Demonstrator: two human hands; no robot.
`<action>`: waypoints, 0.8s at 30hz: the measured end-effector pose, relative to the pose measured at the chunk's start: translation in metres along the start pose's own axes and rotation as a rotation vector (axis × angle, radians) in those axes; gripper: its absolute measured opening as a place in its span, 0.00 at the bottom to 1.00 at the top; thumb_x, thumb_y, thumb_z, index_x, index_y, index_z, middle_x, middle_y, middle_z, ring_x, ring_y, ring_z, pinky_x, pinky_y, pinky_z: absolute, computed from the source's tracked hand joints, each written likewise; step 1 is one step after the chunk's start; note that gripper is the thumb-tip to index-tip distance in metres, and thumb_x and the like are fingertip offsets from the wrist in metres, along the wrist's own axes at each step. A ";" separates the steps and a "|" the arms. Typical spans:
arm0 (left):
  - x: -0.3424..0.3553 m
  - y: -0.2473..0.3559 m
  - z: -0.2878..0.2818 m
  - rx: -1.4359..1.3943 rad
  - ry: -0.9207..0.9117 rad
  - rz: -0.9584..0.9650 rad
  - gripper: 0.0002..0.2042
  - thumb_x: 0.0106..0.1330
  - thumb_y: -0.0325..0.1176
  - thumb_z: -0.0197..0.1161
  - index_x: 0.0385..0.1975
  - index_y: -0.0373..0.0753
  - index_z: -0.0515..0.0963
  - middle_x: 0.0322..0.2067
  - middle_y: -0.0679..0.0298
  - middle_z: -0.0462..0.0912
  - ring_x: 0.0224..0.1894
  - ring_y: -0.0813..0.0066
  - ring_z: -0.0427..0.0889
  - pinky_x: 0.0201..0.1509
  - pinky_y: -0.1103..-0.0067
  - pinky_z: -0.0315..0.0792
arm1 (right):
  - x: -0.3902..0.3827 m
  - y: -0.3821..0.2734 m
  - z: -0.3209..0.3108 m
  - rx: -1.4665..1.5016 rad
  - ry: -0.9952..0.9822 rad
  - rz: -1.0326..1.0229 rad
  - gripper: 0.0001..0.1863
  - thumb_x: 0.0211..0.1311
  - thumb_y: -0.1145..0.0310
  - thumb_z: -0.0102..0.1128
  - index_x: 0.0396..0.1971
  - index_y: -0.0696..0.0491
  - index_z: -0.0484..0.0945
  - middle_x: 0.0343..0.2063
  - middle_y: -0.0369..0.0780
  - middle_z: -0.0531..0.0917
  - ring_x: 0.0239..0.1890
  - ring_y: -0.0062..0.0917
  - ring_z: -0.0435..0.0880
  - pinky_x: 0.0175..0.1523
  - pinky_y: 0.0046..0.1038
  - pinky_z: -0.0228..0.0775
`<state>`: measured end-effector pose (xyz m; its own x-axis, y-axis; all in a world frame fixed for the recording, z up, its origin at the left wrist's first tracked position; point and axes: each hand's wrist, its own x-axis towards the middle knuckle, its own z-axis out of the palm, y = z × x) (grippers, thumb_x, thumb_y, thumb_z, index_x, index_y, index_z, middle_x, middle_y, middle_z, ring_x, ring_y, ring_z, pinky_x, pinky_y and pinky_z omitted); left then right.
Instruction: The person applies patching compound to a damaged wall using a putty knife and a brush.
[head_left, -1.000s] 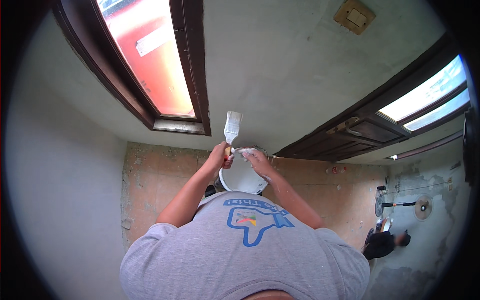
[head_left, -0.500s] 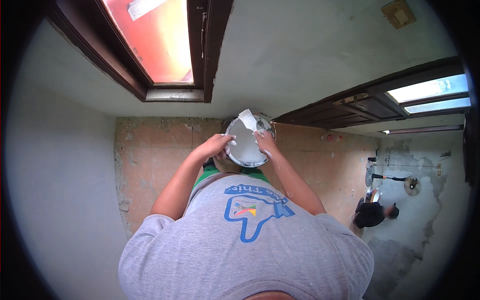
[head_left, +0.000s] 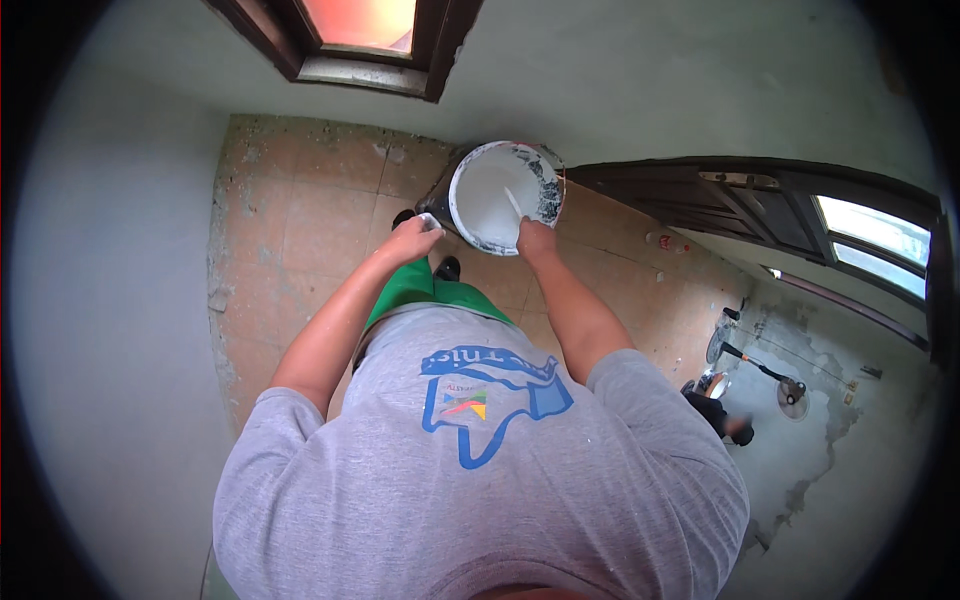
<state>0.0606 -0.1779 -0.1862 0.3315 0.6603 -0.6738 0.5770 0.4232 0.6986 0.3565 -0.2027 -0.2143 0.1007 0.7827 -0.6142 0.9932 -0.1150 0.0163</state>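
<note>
My right hand (head_left: 537,240) grips a putty knife (head_left: 513,202) over the near right rim of a round bucket (head_left: 456,190). The knife's blade is seen nearly edge-on and points up and left into the bucket. White paste (head_left: 487,205) lies inside, and dried white and dark smears coat the inner wall. Left of the bucket, apart from it, my left hand (head_left: 410,242) is closed. Something whitish (head_left: 431,224) shows at its fingertips; whether it is a held thing or paste on the fingers I cannot make out.
Tan floor tiles (head_left: 330,215) with white specks surround the bucket. Ahead are a wall and a dark-framed window (head_left: 365,75); a dark wooden door (head_left: 740,205) stands at right. Farther right are a bottle (head_left: 667,242), a standing fan (head_left: 793,398) and a person in black (head_left: 708,412).
The bucket and window sit higher in view as my view shifts. My left hand has moved from the bucket's rim to its left. The putty knife has turned from flat-on to nearly edge-on.
</note>
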 end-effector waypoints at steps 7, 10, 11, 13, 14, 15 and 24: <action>-0.031 0.032 0.059 0.145 -0.091 0.147 0.22 0.62 0.45 0.59 0.45 0.30 0.79 0.42 0.42 0.83 0.47 0.48 0.83 0.53 0.66 0.74 | 0.010 0.022 0.046 -0.154 0.070 -0.113 0.14 0.61 0.71 0.51 0.44 0.54 0.81 0.38 0.46 0.86 0.43 0.38 0.87 0.46 0.38 0.80; -0.041 0.039 0.058 0.066 -0.166 -0.019 0.22 0.62 0.44 0.59 0.44 0.30 0.80 0.40 0.42 0.84 0.47 0.47 0.82 0.54 0.65 0.74 | 0.006 0.024 0.046 -0.267 -0.141 -0.154 0.14 0.63 0.70 0.50 0.44 0.55 0.81 0.39 0.46 0.86 0.43 0.37 0.87 0.45 0.37 0.80; -0.041 0.027 0.058 0.063 -0.145 -0.029 0.22 0.62 0.44 0.59 0.44 0.30 0.80 0.40 0.42 0.84 0.47 0.47 0.82 0.54 0.65 0.74 | 0.001 0.015 0.042 -0.240 -0.029 -0.163 0.15 0.64 0.69 0.48 0.46 0.54 0.81 0.40 0.45 0.87 0.44 0.36 0.87 0.45 0.37 0.80; -0.033 0.010 0.066 0.160 -0.023 0.015 0.23 0.61 0.44 0.59 0.50 0.31 0.77 0.50 0.40 0.79 0.54 0.46 0.79 0.58 0.65 0.72 | 0.000 0.011 0.039 -0.209 0.094 -0.157 0.16 0.65 0.69 0.47 0.47 0.53 0.81 0.41 0.44 0.87 0.45 0.35 0.87 0.45 0.37 0.80; -0.020 0.013 0.079 0.176 -0.048 0.044 0.23 0.61 0.44 0.59 0.50 0.31 0.77 0.50 0.40 0.79 0.54 0.46 0.79 0.58 0.65 0.72 | 0.003 0.028 0.051 -0.253 0.013 -0.093 0.15 0.65 0.69 0.48 0.45 0.53 0.82 0.43 0.44 0.86 0.45 0.35 0.87 0.45 0.36 0.80; -0.006 0.012 0.095 0.289 -0.019 0.187 0.25 0.61 0.43 0.60 0.55 0.33 0.74 0.57 0.41 0.72 0.58 0.47 0.75 0.60 0.65 0.71 | 0.004 0.040 0.062 -0.290 -0.077 -0.038 0.14 0.66 0.69 0.49 0.44 0.52 0.83 0.45 0.44 0.86 0.46 0.34 0.87 0.44 0.36 0.80; 0.023 0.034 0.134 0.806 -0.294 0.005 0.33 0.64 0.37 0.53 0.73 0.51 0.56 0.75 0.54 0.41 0.69 0.51 0.63 0.69 0.62 0.64 | -0.008 -0.011 0.049 -0.252 -0.054 -0.172 0.16 0.66 0.67 0.47 0.46 0.51 0.83 0.46 0.39 0.86 0.47 0.31 0.86 0.45 0.35 0.80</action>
<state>0.1876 -0.2317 -0.2106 0.4510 0.4258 -0.7844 0.8925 -0.2229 0.3921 0.3415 -0.2380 -0.2483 -0.0665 0.7435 -0.6655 0.9791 0.1771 0.1000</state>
